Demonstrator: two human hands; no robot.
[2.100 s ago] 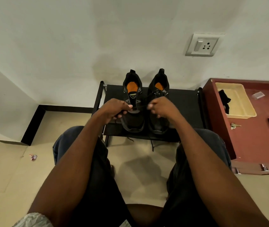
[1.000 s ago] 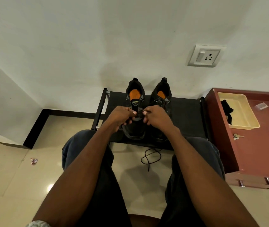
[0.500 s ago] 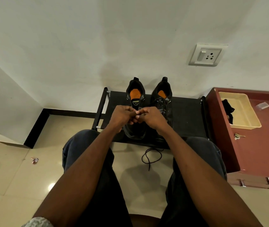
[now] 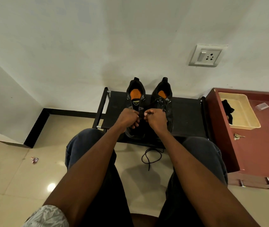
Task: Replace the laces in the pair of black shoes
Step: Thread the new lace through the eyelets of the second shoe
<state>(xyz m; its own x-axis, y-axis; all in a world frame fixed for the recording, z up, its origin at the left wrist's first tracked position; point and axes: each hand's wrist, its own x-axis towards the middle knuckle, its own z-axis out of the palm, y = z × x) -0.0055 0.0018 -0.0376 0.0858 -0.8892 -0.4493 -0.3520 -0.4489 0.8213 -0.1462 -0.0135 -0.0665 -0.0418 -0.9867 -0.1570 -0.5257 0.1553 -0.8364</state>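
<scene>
No text, brand, number or sign is legible. A pale label patch on the tongue of the left shoe [image 4: 135, 102], just beyond the left hand [image 4: 127, 119], is too blurred to read, as are small light marks on the right shoe [image 4: 163, 102] beyond the right hand [image 4: 155, 119].

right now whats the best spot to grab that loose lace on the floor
Pinch the loose lace at its free end, the straight tail nearest the person, coming from above between the knees. The rest curls in a loop towards the rack and would drag or tangle. Both the left hand and right hand are busy at the left shoe.
</scene>
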